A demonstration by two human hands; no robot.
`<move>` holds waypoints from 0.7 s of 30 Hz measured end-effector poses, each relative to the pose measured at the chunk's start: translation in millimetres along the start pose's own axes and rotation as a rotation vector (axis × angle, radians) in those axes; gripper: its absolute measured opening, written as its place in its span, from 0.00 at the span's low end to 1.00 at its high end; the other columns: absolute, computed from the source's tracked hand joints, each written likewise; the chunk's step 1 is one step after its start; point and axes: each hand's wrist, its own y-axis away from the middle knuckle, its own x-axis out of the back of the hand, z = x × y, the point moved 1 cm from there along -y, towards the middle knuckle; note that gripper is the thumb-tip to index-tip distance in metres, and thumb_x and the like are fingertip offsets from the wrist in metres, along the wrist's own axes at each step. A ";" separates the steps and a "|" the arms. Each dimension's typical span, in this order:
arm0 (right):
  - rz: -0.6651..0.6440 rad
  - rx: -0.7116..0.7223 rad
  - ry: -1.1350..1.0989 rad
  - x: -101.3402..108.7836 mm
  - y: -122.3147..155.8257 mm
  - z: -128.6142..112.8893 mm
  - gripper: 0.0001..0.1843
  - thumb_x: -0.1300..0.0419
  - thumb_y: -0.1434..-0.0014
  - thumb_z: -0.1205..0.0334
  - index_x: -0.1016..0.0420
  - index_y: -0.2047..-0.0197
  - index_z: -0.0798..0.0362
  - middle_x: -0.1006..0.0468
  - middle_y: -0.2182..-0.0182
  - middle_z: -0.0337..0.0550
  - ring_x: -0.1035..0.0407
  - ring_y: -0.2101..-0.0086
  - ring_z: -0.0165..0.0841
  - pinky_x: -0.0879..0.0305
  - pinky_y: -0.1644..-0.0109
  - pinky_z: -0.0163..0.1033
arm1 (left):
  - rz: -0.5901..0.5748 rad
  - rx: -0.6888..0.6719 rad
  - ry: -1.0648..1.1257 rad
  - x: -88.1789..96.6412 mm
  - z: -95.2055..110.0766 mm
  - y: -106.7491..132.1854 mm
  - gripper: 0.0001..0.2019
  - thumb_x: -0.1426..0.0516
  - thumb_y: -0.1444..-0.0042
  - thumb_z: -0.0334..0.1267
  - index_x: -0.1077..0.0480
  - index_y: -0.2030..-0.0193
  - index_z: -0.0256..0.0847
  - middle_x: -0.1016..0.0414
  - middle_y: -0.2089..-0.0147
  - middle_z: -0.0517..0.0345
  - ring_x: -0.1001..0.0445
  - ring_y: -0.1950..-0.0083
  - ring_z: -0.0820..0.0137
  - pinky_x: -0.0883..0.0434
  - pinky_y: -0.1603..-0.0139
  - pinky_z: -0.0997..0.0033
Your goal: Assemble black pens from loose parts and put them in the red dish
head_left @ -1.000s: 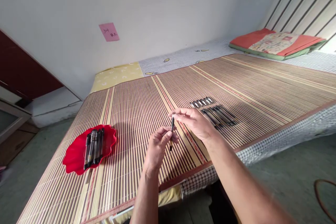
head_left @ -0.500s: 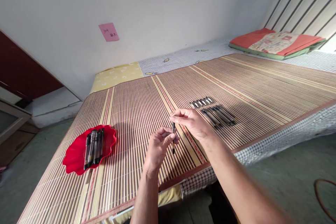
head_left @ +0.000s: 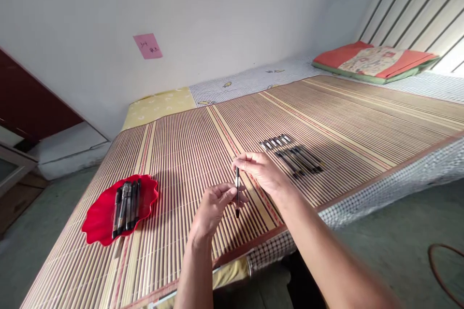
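Observation:
A black pen (head_left: 237, 178) stands nearly upright above the mat, its dark tip pointing down. My left hand (head_left: 217, 203) pinches its middle between thumb and fingers. At the pen's top end, the thumb and fingertips of my right hand (head_left: 259, 168) are closed on it. To the right of my hands, several pens (head_left: 299, 161) lie side by side on the mat, with a row of pen caps or short pen parts (head_left: 276, 142) just behind them. On the left, more pens (head_left: 125, 207) rest in a red scalloped dish (head_left: 97, 222).
The striped bamboo mat (head_left: 181, 154) covers a bed with a checked sheet (head_left: 340, 212) hanging at its front edge. Folded orange and floral bedding (head_left: 377, 60) lies at the far right. A pink note (head_left: 148, 46) is stuck on the white wall.
The view has shifted slightly. My left hand's fingers have loosened a little around the pen, showing more of its middle. Both hands stay at the pen.

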 end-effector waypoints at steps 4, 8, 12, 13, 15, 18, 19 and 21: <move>-0.002 0.005 -0.009 -7.8 -1.6 4.4 0.15 0.30 0.44 0.48 0.19 0.67 0.52 0.20 0.67 0.41 0.28 0.62 0.35 0.34 0.49 0.44 | 0.095 -0.006 -0.004 3.0 -7.1 -3.2 0.16 0.30 0.48 0.49 0.24 0.70 0.37 0.22 0.71 0.54 0.27 0.69 0.69 0.29 0.66 0.69; 0.050 -0.015 -0.005 -12.6 -5.6 16.0 0.16 0.28 0.47 0.48 0.20 0.68 0.53 0.21 0.68 0.41 0.28 0.64 0.34 0.34 0.53 0.42 | 0.285 -0.025 -0.142 5.8 -14.8 -6.7 0.15 0.30 0.52 0.46 0.28 0.73 0.40 0.31 0.76 0.64 0.33 0.72 0.72 0.35 0.69 0.73; 0.137 -0.040 -0.037 -15.4 -11.3 29.5 0.19 0.26 0.51 0.46 0.20 0.68 0.53 0.23 0.71 0.39 0.30 0.66 0.33 0.33 0.56 0.40 | 0.469 -0.051 -0.467 1.9 -14.6 -6.7 0.12 0.32 0.50 0.44 0.30 0.73 0.42 0.32 0.77 0.64 0.37 0.75 0.72 0.42 0.73 0.72; 0.152 -0.047 -0.039 -16.0 -12.2 31.5 0.20 0.25 0.52 0.46 0.21 0.68 0.54 0.23 0.71 0.39 0.30 0.67 0.33 0.33 0.56 0.40 | 0.498 -0.064 -0.529 0.0 -13.6 -6.6 0.12 0.33 0.49 0.43 0.30 0.73 0.43 0.31 0.77 0.63 0.36 0.76 0.71 0.42 0.73 0.72; 0.157 -0.054 -0.039 -16.5 -13.2 32.8 0.22 0.25 0.53 0.44 0.21 0.68 0.54 0.23 0.72 0.38 0.30 0.67 0.33 0.33 0.56 0.40 | 0.542 -0.095 -0.587 -3.4 -11.9 -6.8 0.12 0.33 0.49 0.42 0.30 0.74 0.44 0.31 0.78 0.63 0.36 0.76 0.70 0.42 0.73 0.71; 0.096 -0.007 0.029 -10.9 -13.5 28.1 0.24 0.29 0.48 0.39 0.21 0.66 0.53 0.20 0.68 0.42 0.26 0.63 0.35 0.31 0.53 0.41 | 0.584 -0.111 -0.547 -4.2 -11.2 -7.8 0.13 0.32 0.50 0.43 0.31 0.75 0.44 0.33 0.80 0.64 0.36 0.77 0.70 0.43 0.74 0.71; 0.088 0.023 0.103 -6.1 -13.8 25.6 0.23 0.32 0.43 0.39 0.20 0.63 0.53 0.18 0.65 0.44 0.24 0.60 0.37 0.30 0.51 0.42 | 0.582 -0.103 -0.505 -3.0 -11.5 -8.1 0.13 0.32 0.50 0.45 0.30 0.74 0.43 0.33 0.80 0.63 0.37 0.77 0.70 0.42 0.74 0.72; 0.163 0.062 0.375 8.4 -15.5 21.6 0.19 0.39 0.33 0.45 0.19 0.55 0.54 0.17 0.56 0.50 0.24 0.52 0.41 0.31 0.46 0.45 | 0.554 -0.088 -0.389 0.4 -12.2 -8.6 0.15 0.32 0.51 0.49 0.30 0.72 0.42 0.34 0.78 0.63 0.37 0.76 0.71 0.42 0.75 0.72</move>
